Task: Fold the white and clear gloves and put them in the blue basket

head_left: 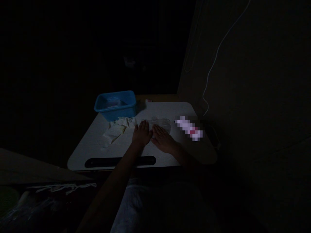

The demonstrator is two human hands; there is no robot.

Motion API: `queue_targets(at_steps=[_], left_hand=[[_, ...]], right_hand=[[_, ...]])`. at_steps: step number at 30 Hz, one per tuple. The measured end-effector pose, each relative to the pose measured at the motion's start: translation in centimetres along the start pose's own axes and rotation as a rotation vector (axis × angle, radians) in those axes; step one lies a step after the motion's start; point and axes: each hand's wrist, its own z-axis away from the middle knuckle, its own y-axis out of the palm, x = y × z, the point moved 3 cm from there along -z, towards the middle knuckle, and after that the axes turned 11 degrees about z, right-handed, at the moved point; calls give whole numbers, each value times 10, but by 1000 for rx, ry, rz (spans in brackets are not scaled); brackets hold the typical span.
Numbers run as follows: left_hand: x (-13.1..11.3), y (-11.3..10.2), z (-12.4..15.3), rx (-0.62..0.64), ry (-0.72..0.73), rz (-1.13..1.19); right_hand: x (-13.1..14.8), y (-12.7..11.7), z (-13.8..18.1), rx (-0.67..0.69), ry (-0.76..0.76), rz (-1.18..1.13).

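The scene is very dark. My left hand (141, 132) and my right hand (163, 139) lie flat, side by side, on a small white table (97, 147), fingers stretched forward and holding nothing. Just beyond my right fingertips lies a clear plastic piece (161, 123). A crumpled pale cloth (118, 127) rests left of my left hand. Behind the cloth stands a blue plastic tub (116, 105) with something pale inside.
A blurred white and pink item (189, 128) lies at the table's right side. A white cable (213, 61) hangs down the wall on the right. The table's near edge has a dark slot (104, 161). Dim clutter lies low on the left.
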Motion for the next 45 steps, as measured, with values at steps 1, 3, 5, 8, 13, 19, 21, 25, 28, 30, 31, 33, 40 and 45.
queue_targets(at_steps=[1,3,5,8,13,19,21,25,28,30,31,33,40,45], left_hand=[[0,0,0,-10,-2,-3],[0,1,-1,-20,-8,4],[1,2,-2,-10,-18,17],[1,3,-3,3,-28,27],[1,3,-3,-2,-29,15],[0,3,-3,-26,-10,35],[0,3,-3,-29,-13,37],[-1,1,-3,-22,-17,29],[-2,1,-3,-11,-17,29],[-1,2,-3,-13,-21,29],[-1,2,-3,-16,-22,30],[-1,3,-3,-30,-26,32],[1,3,-2,-56,-46,18],[1,3,-2,-49,-85,13]], right_hand=[[-2,2,3,23,31,37],[-9,4,11,51,88,104],[-15,4,18,63,147,151],[-20,2,27,78,250,182],[-26,0,41,66,384,198],[-41,-2,34,-95,428,43],[-42,-4,21,-143,330,7],[-35,-1,-12,-109,112,13],[-32,8,-27,-41,82,63],[-33,16,-29,15,115,112],[-35,19,-27,35,131,138],[-37,22,-23,52,158,187],[-42,20,-16,47,344,265],[-42,19,-15,74,405,237]])
